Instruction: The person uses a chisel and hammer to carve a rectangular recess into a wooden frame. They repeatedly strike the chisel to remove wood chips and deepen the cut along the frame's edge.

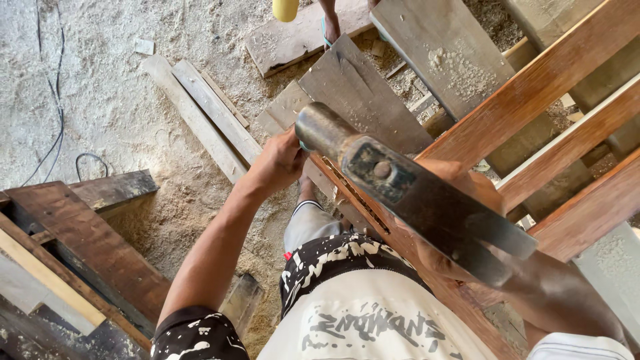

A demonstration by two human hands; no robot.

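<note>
Bright daylight from upper left, washed-out sawdust floor (100, 87), near hammer (413, 193) softly blurred

Left arm stretched forward and away, elbow slightly bent, left hand (280, 162) curled with fingers closed and knuckles up. Right hand (460, 220) raised near the head, fist clenched, mostly hidden from view; right forearm running back to the lower right.

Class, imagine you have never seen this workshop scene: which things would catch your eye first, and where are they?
A dark steel hammer fills the centre, raised close to the camera in the right hand. The left hand rests on the near end of a brown wooden frame running up to the right. Below, loose planks lie on the sawdust-covered floor.
</note>
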